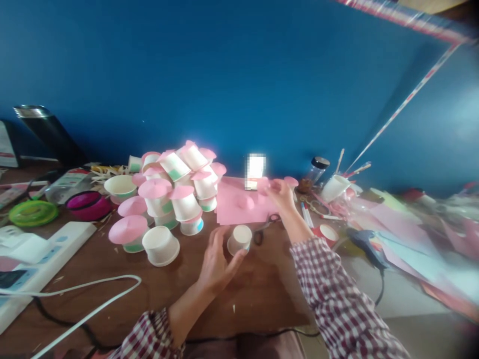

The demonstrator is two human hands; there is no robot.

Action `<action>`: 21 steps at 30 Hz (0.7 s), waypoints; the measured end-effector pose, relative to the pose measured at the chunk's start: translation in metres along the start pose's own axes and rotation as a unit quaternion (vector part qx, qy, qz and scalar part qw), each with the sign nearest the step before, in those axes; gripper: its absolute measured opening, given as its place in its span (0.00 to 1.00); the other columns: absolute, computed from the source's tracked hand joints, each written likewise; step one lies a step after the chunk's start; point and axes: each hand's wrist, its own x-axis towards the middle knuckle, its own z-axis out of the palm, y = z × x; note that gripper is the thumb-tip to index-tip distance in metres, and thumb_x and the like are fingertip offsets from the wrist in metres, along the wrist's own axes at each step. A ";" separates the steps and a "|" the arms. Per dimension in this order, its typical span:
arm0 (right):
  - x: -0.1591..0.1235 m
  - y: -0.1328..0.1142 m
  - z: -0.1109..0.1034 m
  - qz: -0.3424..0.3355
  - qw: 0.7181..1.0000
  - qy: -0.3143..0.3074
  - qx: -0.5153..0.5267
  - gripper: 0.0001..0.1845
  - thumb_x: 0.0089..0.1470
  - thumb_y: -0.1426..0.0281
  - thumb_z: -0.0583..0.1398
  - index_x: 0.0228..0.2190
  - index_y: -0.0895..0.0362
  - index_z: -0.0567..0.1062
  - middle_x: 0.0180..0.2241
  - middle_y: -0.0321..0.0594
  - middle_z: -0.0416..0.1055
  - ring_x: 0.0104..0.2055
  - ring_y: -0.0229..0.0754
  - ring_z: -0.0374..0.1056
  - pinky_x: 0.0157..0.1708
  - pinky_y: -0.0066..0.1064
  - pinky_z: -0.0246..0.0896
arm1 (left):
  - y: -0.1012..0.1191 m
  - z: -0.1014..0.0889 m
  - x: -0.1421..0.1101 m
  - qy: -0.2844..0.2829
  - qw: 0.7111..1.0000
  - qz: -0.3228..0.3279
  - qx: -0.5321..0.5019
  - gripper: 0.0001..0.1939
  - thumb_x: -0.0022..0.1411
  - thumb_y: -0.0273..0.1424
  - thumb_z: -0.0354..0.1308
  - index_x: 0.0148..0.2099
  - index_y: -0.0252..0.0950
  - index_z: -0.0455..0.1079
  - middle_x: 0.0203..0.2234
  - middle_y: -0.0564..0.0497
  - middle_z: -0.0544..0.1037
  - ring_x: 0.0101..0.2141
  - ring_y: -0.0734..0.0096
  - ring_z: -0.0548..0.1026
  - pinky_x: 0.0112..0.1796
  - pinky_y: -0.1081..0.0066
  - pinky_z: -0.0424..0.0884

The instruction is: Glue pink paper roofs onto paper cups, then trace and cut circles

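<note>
My left hand [216, 262] curls around a small white paper cup [240, 237], which stands upside down on the table. Its thumb lies against the cup's front and its fingers reach along the left side. Farther back, my right hand [281, 194] has its fingertips pinched together at a small pink paper piece [264, 185], above a pink paper sheet [228, 209]. Another pink paper disc [291, 181] shows just behind that hand. A pair of scissors [266, 224] lies between the hands. Left of them, a bare upturned cup [160, 246] stands before a stack of cups with pink paper tops [154, 189].
A white power strip [56, 264] and cable lie at the left, near a green round container [33, 213]. A black tumbler [48, 134] leans at the back left. On the right are a glue gun [368, 247], a jar [316, 172] and loose coloured paper [396, 219].
</note>
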 end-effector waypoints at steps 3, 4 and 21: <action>-0.032 -0.024 -0.015 -0.053 0.987 -0.002 0.151 0.29 0.48 0.56 0.61 0.48 0.58 0.65 0.45 0.47 0.71 0.45 0.45 0.69 0.42 0.35 0.67 | 0.011 -0.010 0.003 0.083 0.996 0.039 0.001 0.19 0.59 0.34 0.56 0.53 0.38 0.63 0.47 0.44 0.69 0.49 0.60 0.68 0.50 0.58 0.66; -0.045 -0.032 -0.020 -0.073 0.978 -0.019 0.195 0.27 0.48 0.57 0.62 0.47 0.57 0.66 0.44 0.46 0.71 0.44 0.44 0.69 0.41 0.36 0.67 | 0.016 -0.014 0.005 0.103 0.994 0.041 -0.010 0.15 0.60 0.33 0.56 0.50 0.39 0.66 0.44 0.45 0.70 0.47 0.63 0.69 0.48 0.60 0.67; -0.110 -0.054 -0.031 -0.017 0.908 -0.218 0.358 0.18 0.51 0.57 0.61 0.38 0.58 0.71 0.33 0.38 0.70 0.31 0.35 0.67 0.30 0.28 0.66 | 0.062 -0.030 0.035 -0.015 0.870 -0.261 -0.418 0.18 0.49 0.39 0.66 0.37 0.32 0.71 0.27 0.53 0.72 0.25 0.81 0.67 0.30 0.76 0.66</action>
